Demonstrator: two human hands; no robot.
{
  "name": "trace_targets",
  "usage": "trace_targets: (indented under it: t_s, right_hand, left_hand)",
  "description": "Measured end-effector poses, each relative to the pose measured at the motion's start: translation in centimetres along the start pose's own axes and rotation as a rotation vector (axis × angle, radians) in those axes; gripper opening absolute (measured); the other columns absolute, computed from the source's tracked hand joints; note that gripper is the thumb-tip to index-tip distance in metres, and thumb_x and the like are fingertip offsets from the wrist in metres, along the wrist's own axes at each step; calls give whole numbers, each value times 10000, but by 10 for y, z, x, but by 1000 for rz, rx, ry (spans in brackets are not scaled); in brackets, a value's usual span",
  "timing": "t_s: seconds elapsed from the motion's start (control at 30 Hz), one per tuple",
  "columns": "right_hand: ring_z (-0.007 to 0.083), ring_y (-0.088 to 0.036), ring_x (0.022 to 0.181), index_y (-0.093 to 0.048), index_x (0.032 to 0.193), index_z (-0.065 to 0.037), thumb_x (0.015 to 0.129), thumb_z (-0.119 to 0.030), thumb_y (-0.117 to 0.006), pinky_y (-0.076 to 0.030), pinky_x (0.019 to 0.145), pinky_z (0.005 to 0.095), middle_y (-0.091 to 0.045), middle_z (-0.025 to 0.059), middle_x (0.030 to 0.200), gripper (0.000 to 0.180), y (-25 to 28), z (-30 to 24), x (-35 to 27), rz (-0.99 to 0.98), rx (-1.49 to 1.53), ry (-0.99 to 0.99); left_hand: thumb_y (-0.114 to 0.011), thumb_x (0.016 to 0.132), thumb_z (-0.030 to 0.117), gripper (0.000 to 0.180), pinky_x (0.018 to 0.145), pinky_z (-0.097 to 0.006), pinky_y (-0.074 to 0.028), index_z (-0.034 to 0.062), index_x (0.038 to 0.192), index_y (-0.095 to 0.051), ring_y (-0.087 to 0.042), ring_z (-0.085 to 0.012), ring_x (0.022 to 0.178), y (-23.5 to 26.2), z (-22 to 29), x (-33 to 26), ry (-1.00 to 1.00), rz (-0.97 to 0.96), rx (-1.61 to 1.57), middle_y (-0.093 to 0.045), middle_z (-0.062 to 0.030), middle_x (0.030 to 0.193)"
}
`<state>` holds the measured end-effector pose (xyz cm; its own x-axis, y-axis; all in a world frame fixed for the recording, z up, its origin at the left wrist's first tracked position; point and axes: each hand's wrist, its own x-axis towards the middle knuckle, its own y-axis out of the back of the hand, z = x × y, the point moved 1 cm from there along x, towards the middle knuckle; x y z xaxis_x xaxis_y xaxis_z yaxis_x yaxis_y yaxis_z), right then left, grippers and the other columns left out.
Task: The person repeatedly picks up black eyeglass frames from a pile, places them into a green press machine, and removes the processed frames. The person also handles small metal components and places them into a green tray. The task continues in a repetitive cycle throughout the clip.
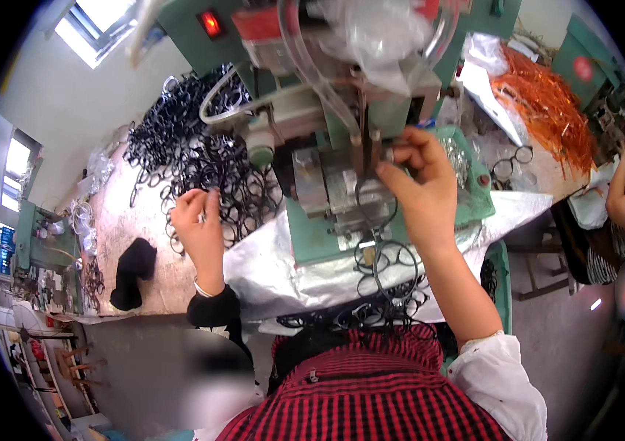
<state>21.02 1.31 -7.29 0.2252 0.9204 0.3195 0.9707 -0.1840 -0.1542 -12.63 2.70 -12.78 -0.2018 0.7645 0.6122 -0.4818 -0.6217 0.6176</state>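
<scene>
**Two hands at the green machine, each with a black frame**

The fingers of the right hand (422, 187) pinch a black eyeglass frame (375, 202) and keep it against the metal block (334, 184) of the green machine (312, 235). The frame hangs down in front of the block. The left hand (198, 224) closes its fingertips on one frame at the edge of the pile of black frames (187, 158), which lies on the worktable (132, 220). More finished frames (386, 272) lie on the silver sheet (275, 272) under the machine. A black cloth (134, 273) rests near the left wrist. On the far right another person (621, 213) sits beside orange strips (547, 110).
</scene>
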Motion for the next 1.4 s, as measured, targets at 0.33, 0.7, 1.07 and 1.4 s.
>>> trace_targets:
  t_s: [0.33, 0.7, 1.07, 1.4]
  right_hand:
    - [139, -610, 1045, -501, 1314, 11, 825, 63, -642, -455, 923, 274, -669, 66, 1013, 512, -19, -33, -16, 7, 326, -207]
    - [163, -607, 1074, -590, 1255, -37, 827, -2, -667, -466, 953, 316, -647, 69, 1138, 436, 99, 19, 8, 340, -308, 156]
    - [321, -601, 892, -684, 837, -59, 741, -122, -744, -467, 801, 413, -644, 109, 875, 129, 110, 33, -28, 46, -1180, 153]
    - [115, -639, 895, -691, 1015, -27, 909, -87, -651, -483, 803, 266, -694, 55, 908, 129, 114, 53, -33, 208, -882, -34]
  left_hand:
    - [-506, 1016, 93, 185, 572, -234, -505, -36, 1136, -563, -636, -155, 670, 31, 195, 47, -296, 77, -894, -710, -176, 928]
    - [-378, 1055, 257, 305, 353, -261, -417, -2, 1142, -513, -561, -203, 409, 11, 213, -33, 912, -1283, -1490, -648, -172, 660]
    - [-394, 1058, 351, 398, 357, -249, -417, -10, 1176, -514, -611, -205, 455, 2, 198, -54, 908, -1210, -1434, -668, -164, 713]
    - [-557, 961, 50, 112, 716, -256, -494, -7, 1041, -612, -623, -119, 804, 94, 125, -74, 493, -367, -810, -682, -84, 919]
